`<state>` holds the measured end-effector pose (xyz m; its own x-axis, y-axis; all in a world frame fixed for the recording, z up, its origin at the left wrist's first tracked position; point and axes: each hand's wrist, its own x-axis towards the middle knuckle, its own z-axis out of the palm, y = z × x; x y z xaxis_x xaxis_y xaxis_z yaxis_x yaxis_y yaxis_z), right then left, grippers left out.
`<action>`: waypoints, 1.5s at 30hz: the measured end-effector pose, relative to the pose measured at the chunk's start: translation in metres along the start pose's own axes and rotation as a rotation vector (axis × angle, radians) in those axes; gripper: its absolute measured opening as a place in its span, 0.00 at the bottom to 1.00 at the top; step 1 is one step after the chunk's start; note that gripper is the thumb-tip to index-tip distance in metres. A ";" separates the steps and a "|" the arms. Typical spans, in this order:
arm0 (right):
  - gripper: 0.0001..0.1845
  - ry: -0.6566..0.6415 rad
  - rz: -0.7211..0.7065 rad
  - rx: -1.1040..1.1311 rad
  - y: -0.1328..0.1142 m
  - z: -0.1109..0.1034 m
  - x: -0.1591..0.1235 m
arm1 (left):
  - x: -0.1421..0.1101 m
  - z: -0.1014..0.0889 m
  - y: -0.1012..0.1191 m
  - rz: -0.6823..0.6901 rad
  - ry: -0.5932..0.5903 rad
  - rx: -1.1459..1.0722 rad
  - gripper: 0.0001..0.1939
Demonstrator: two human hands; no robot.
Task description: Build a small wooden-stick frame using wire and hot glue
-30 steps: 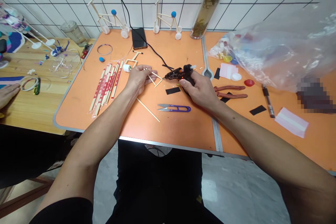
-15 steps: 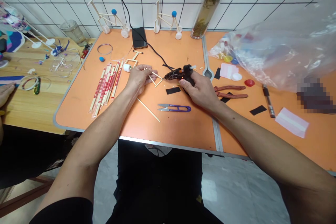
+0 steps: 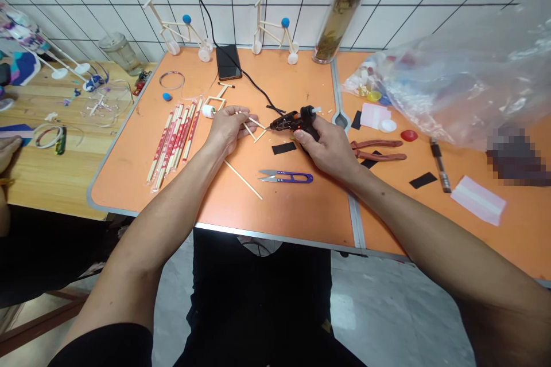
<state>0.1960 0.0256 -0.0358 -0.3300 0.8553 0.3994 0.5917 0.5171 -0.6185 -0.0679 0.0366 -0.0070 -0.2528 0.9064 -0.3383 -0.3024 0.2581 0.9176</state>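
My left hand [image 3: 232, 128] pinches a small frame of joined wooden sticks [image 3: 256, 132] above the orange table [image 3: 275, 212]. In my right hand [image 3: 325, 146] is a black hot glue gun [image 3: 293, 120], its nozzle at the right corner of the stick frame; whether it touches I cannot tell. A glue stick pokes out of the gun's back, and a small red light glows on its side. Below lie purple thread snips [image 3: 286, 176] and a loose wooden stick [image 3: 243, 179]. Left of my left hand are a white roll [image 3: 209, 110] and several chopsticks in red-printed wrappers [image 3: 174, 140].
Two stick tricycles with blue balls [image 3: 178, 31] stand by the wall near a phone [image 3: 228, 62] and a tall bottle [image 3: 338, 17]. Red-handled pliers [image 3: 381, 149], a pen [image 3: 439, 165] and a plastic bag [image 3: 465, 80] lie right. Another person's hand [image 3: 9, 152] rests far left.
My hands, the glue gun and the stick frame look unmoved. At the far left, the other person's hand and the blue strip under it have shifted slightly.
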 end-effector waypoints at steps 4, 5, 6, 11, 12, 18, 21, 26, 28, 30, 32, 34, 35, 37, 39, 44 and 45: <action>0.45 -0.006 0.005 -0.003 0.000 0.000 0.000 | 0.001 0.000 -0.001 0.000 0.000 -0.002 0.11; 0.44 -0.009 0.005 -0.005 0.000 0.000 0.000 | 0.001 0.000 -0.001 0.000 -0.001 -0.002 0.11; 0.44 -0.010 0.006 -0.007 0.000 0.000 0.000 | 0.002 -0.001 -0.001 0.000 -0.002 -0.003 0.10; 0.43 -0.004 0.005 -0.015 -0.001 -0.001 0.000 | 0.003 -0.001 -0.002 -0.008 -0.007 -0.001 0.09; 0.43 -0.005 0.005 -0.015 -0.001 -0.001 0.000 | 0.002 -0.001 -0.002 -0.008 -0.004 -0.001 0.09; 0.42 -0.021 0.023 -0.019 -0.002 -0.001 0.000 | 0.000 0.000 0.000 -0.005 -0.005 -0.004 0.10; 0.41 -0.016 0.019 -0.020 -0.001 -0.001 0.000 | 0.002 -0.001 -0.001 -0.004 -0.007 -0.009 0.09; 0.41 -0.001 0.002 -0.008 0.003 0.001 0.000 | 0.003 -0.001 -0.002 -0.003 -0.005 -0.012 0.09; 0.41 -0.002 -0.002 -0.006 0.003 0.001 0.000 | 0.003 -0.001 -0.002 -0.007 -0.003 -0.009 0.09; 0.42 -0.008 0.001 -0.005 0.003 0.000 0.000 | 0.003 -0.001 -0.002 -0.009 -0.004 -0.004 0.09; 0.43 -0.011 0.006 -0.003 0.003 0.000 0.000 | 0.003 -0.001 -0.002 -0.006 -0.008 0.004 0.09; 0.43 -0.008 0.010 -0.002 0.003 0.000 0.000 | 0.003 -0.001 -0.002 -0.001 -0.012 0.011 0.10; 0.44 -0.005 0.010 -0.002 0.003 0.001 0.000 | 0.003 -0.001 -0.002 0.001 -0.013 0.011 0.10; 0.44 0.002 0.007 -0.003 0.003 0.001 0.000 | 0.003 -0.001 -0.002 0.002 -0.012 0.010 0.10; 0.44 0.005 0.005 -0.004 0.003 0.001 0.000 | 0.003 -0.001 -0.002 0.001 -0.012 0.010 0.09; 0.43 -0.001 0.007 -0.010 0.002 0.000 0.000 | 0.003 -0.002 -0.002 0.008 -0.017 0.012 0.10; 0.42 -0.002 0.008 -0.011 0.002 0.000 0.000 | 0.004 -0.002 -0.002 0.009 -0.019 0.011 0.10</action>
<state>0.1968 0.0269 -0.0368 -0.3269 0.8592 0.3935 0.6022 0.5103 -0.6140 -0.0697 0.0388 -0.0106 -0.2376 0.9151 -0.3258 -0.2901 0.2532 0.9229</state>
